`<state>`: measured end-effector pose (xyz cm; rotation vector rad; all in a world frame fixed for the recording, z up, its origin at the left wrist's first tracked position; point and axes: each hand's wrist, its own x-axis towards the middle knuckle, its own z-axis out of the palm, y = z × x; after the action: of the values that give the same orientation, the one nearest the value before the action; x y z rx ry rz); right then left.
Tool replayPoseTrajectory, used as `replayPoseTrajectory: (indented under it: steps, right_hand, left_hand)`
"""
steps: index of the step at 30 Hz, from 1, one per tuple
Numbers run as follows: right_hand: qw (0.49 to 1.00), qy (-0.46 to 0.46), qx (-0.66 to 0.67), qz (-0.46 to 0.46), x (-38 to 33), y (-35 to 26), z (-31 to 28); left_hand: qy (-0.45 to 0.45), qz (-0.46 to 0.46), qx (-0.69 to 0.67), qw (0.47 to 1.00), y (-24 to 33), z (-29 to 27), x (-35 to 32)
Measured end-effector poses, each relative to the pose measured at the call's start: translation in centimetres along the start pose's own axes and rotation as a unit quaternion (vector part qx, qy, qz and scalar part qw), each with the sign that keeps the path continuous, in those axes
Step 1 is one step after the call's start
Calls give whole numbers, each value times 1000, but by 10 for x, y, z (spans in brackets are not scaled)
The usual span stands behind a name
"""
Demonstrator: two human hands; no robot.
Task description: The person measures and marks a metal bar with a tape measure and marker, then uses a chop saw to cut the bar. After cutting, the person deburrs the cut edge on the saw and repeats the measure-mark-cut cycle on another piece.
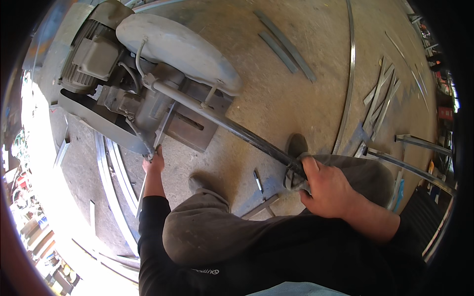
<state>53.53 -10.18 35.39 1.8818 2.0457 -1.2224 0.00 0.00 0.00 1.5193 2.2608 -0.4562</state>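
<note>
Since it's all stiff metal, firm end holds matter most

Where the long, round grey metal lever (237,129) slopes from the machine at far left toward the near right, its dark, bulky end (295,173) sits in the right hand (328,190), fingers clenched round it beside the right knee. Lever looks rigid, prob. hefty, w/ the weight of the big, rounded grey metal guard (173,49) & finned grey motor (91,56) behind it. Best hold = that near end: max leverage, & prob. better purchase than the smooth bare stretch, which could slip, esp. w/ a sweaty palm.

At left, the left hand (154,162) grasps the thin, pale grey metal strip (166,122), which comes from the machine's middle, beside the slotted, flat grey metal plate (205,137), & shows again on the near side of the hand, by the black sleeve. A short grey metal rod (140,137) ends at those fingers too; can't tell if they're also on it. Strip: prob. light, stiff over a short span but springy if long; not fragile, tho' it might bend or twist. Faces look smooth, so poss. slippery; edges could be sharp. Take it approx. where the hand is: close enough to the machine to steady it, fingers well out from under the guard.
</note>
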Motion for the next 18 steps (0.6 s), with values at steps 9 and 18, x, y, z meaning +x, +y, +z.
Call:
replayPoseTrajectory:
  steps: [9, 18]
  right_hand:
    - [1000, -16, 0, 15, 4, 2, 4]
    - [1000, -19, -5, 17, 7, 4, 8]
  left_hand:
    - [4, -3, 1, 1000, -4, -4, -2]
    - [-1, -13, 9, 1000, -4, -8, 1]
